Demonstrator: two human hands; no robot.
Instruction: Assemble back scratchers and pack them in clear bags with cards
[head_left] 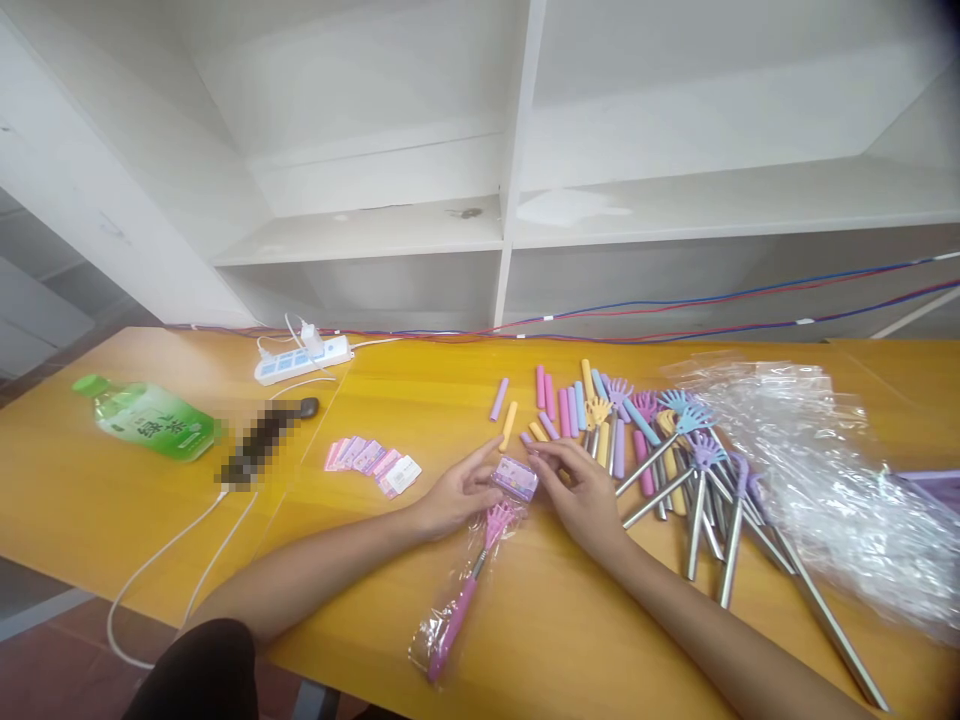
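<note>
A pink back scratcher [469,580] lies in a clear plastic sleeve near the table's front edge, its claw end pointing away from me. A small purple header card [514,477] sits at the top of the sleeve. My left hand [456,492] and my right hand [581,487] pinch this card from either side. Just beyond my right hand lies a pile of loose back scratchers [679,460] with metal shafts and pastel handles.
A row of several small cards [373,462] lies left of my hands. Clear plastic bags [817,470] are heaped at the right. A green bottle [146,417] lies on its side at far left, near a power strip [302,359] and white cables. The orange table [585,620] backs onto white shelves.
</note>
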